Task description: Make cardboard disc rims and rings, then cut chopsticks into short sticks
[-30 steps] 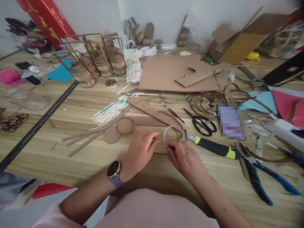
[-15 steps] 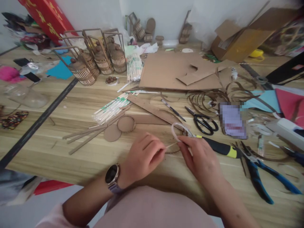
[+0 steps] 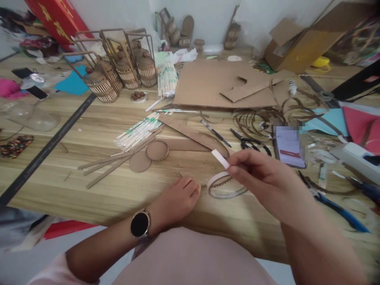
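Note:
My right hand (image 3: 261, 178) is raised above the wooden table (image 3: 89, 190) and pinches a thin white strip (image 3: 220, 158) whose end sticks up to the left. The strip curls down into a loose ring (image 3: 225, 189) lying on the table just below the hand. My left hand (image 3: 178, 200), with a round black watch (image 3: 140, 224) on the wrist, rests on the table left of the ring with fingers curled together; nothing shows in them. Two cardboard discs (image 3: 148, 155) lie beyond the left hand.
Black scissors (image 3: 252, 144), a phone (image 3: 287, 145) and blue-handled pliers (image 3: 338, 204) lie to the right. Packs of sticks (image 3: 139, 132), cardboard strips (image 3: 190, 134), a flat cardboard sheet (image 3: 213, 85) and several small basket-like models (image 3: 118, 75) sit further back. An open box (image 3: 299, 47) stands far right.
My right hand has lifted up and to the right, drawing the white strip with it. My left hand has let go of the strip and dropped onto the table.

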Motion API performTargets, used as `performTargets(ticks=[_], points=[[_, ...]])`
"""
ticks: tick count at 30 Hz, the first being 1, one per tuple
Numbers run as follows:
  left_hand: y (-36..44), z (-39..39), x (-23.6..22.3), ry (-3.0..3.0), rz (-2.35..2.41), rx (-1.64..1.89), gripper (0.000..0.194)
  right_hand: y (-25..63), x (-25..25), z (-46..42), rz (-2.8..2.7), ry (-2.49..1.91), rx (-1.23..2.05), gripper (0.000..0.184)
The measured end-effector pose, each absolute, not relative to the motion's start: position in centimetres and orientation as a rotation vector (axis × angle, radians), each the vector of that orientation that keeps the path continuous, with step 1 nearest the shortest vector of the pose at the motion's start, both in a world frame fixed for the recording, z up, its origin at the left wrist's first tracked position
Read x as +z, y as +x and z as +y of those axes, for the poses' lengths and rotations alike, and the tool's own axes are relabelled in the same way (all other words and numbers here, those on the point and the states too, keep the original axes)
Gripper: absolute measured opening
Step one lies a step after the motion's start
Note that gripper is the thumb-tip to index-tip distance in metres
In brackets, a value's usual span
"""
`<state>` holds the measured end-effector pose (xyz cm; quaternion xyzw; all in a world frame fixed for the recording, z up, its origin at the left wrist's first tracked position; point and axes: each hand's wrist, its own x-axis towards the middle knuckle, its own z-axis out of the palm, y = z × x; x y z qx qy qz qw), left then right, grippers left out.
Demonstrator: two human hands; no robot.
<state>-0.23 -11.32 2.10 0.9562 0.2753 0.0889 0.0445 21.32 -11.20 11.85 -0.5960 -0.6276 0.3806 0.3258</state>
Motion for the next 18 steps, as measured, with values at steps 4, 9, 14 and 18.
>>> performTargets(ticks=[4,9,14,18], points=[[0.1,-12.4,1.6,2.853,0.939,0.279,0.022,18.4,9.2,-10.0,-1.208,-1.249,1.703,0.036],[-0.1,-12.6,0.9,2.837,0.918,0.327,0.025,18.6,5.9,-10.5,-1.033,-1.332,1.847,0.044],[-1.6,-12.9,0.3,3.139,0.712,0.596,0.03,21.3,5.1,-10.4,-1.27,-1.486,1.928,0.044],[-2.8,-13.8,-0.6,3.173,0.762,0.61,0.031,22.2,5.3,-9.9,-1.57,-1.546,1.84,0.038]])
